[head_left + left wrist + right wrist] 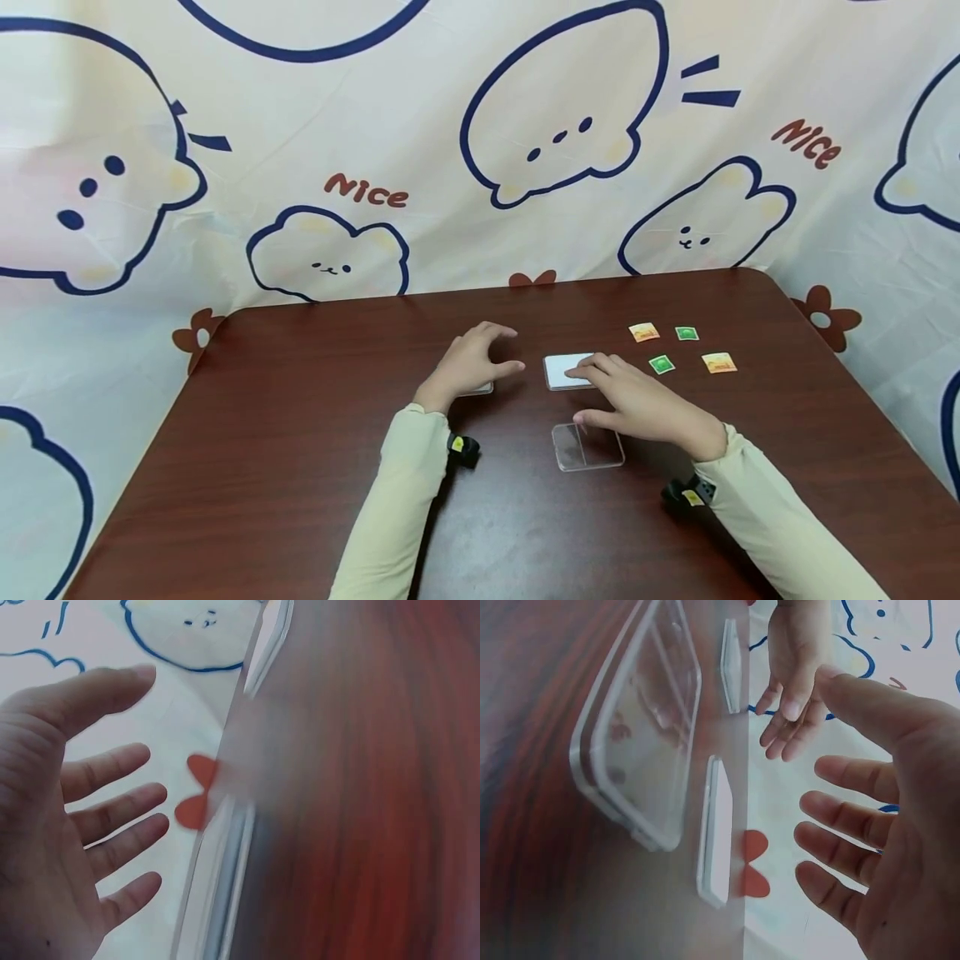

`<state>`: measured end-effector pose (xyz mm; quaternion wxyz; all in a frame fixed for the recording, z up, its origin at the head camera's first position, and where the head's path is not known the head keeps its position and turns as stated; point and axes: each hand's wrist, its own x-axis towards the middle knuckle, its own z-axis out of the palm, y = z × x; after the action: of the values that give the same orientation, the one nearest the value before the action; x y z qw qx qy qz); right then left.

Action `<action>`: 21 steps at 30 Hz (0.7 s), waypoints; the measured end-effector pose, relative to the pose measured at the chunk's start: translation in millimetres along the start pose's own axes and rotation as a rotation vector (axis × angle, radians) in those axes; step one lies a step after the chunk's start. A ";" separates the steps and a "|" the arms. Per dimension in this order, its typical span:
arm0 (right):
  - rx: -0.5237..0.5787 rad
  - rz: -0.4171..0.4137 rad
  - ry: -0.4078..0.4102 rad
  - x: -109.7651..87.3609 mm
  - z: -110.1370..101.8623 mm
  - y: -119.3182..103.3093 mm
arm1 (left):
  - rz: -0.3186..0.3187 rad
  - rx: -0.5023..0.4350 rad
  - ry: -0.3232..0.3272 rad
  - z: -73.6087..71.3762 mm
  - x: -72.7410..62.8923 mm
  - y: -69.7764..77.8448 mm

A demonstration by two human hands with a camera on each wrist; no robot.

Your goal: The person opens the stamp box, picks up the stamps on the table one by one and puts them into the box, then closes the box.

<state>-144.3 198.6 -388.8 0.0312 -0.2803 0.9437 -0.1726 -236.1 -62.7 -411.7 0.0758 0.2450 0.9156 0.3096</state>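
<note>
My left hand (468, 362) hovers with spread, relaxed fingers over a flat case (480, 390), which it mostly hides in the head view. My right hand (641, 404) is also empty, fingers apart. Beneath its fingertips in the head view lies a thin clear-edged case with a white top (562, 372), partly covered by the hand. Nearer to me, below the right thumb, is a clear plastic box (570, 450) with a dividing line across it. In the right wrist view, the right palm (900, 825) is bare, and the clear box (645, 765) is see-through.
To the right of the white-topped case lie two orange-and-white squares (643, 332) (719, 362) and two green squares (686, 333) (662, 364). The brown table (262, 467) ends at the back against a printed cloth (420, 125).
</note>
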 end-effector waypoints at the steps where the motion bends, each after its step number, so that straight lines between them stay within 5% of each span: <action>1: 0.001 -0.002 -0.001 2.9 -1.0 -1.5 | -0.006 -0.006 0.000 -3.4 -2.8 -3.2; 12: 0.004 -0.055 -0.045 35.8 0.2 -17.7 | -0.050 0.061 -0.034 -35.7 -24.3 -32.1; 21: 0.009 -0.072 -0.077 58.2 5.3 -29.7 | -0.084 0.082 -0.055 -41.9 -40.3 -51.5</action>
<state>-177.1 142.3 -381.3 0.0627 -0.3203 0.9304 -0.1671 -233.9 -140.3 -409.9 0.1040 0.2176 0.9346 0.2616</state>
